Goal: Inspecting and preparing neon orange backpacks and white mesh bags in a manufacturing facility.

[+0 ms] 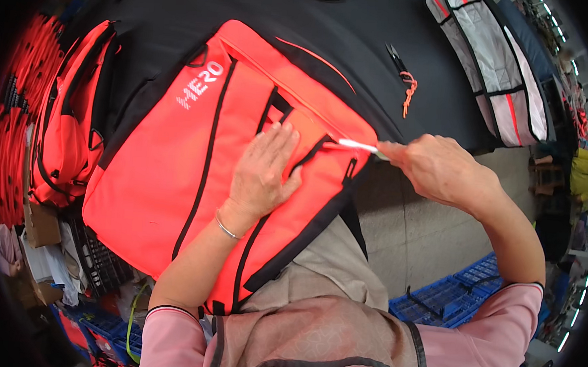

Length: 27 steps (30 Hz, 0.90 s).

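A large bright orange-red backpack [155,169] with black trim and a white printed mark lies tilted over the table edge and my lap. My left hand [266,165] rests flat on its front panel, fingers stretched out, just below a small open pocket edge with black webbing. In my closed right hand [441,168] is a slim white brush-like tool [359,145], blurred by motion. Its tip is over the bag's right upper corner, near a black-edged opening. Whether the tip touches the fabric I cannot tell.
Thread snips [397,59] with an orange cord lie on the black table [355,27]. A grey panelled piece [489,67] sits at the far right, another orange-red bag [71,119] at the left. Blue crates [447,298] stand on the floor by my right arm.
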{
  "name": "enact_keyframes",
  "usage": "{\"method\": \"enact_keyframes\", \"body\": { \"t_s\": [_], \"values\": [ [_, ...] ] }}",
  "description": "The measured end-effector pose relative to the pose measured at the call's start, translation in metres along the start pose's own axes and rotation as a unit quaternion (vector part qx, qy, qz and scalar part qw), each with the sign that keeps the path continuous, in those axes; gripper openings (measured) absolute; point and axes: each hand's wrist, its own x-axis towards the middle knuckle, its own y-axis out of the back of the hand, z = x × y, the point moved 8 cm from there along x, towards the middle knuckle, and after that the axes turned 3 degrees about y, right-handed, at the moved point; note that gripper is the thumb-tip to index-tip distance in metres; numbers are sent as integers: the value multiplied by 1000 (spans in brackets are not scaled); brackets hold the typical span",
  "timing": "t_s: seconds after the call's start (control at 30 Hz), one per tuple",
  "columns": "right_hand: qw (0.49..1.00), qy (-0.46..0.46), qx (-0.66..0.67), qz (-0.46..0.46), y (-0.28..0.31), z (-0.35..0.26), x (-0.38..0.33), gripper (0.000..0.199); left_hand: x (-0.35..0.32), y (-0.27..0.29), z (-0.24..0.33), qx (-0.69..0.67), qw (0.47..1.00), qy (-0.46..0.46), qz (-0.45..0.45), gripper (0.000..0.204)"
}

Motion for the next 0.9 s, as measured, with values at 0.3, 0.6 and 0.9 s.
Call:
{"method": "enact_keyframes", "body": {
  "t_s": [0.3, 0.6, 0.9],
  "values": [
    [974, 45, 76, 210, -12, -3, 50, 40, 1, -2, 5, -34, 999, 8, 9, 60],
    [984, 42, 71, 156, -15, -7, 63, 38, 0, -1, 1, -43, 999, 21, 10, 58],
    [969, 11, -1, 247, -20, -24, 41, 46, 1, 0, 4, -33, 999, 10, 10, 58]
  ]
}}
